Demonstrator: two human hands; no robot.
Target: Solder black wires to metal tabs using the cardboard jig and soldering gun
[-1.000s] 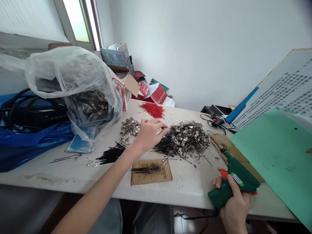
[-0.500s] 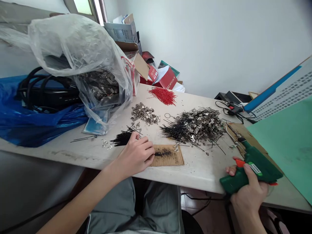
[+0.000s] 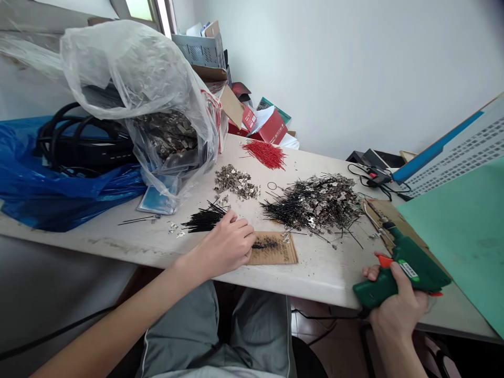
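My left hand (image 3: 230,244) is closed over the left end of a scorched cardboard piece (image 3: 285,256), its fingertips curled down. What it pinches is hidden; a dark streak, perhaps wire, shows just beyond the fingers. Beside that hand lies a bundle of short black wires (image 3: 205,218). My right hand (image 3: 397,310) grips a green soldering gun (image 3: 419,265), with a finger by the orange trigger. The gun's metal tip points up and left, over another cardboard piece (image 3: 388,210). Between the hands sits a heap of black wires with metal tabs (image 3: 315,202).
Loose metal tabs (image 3: 236,182) and red wires (image 3: 265,154) lie farther back on the table. On the left, a clear plastic bag (image 3: 129,68) of metal parts stands beside a blue bag (image 3: 23,173). A green sheet (image 3: 468,226) leans in at the right.
The view has shifted slightly. My left hand stays at the cardboard, its fingers still curled. The soldering gun remains in my right hand, nearly in the same place.
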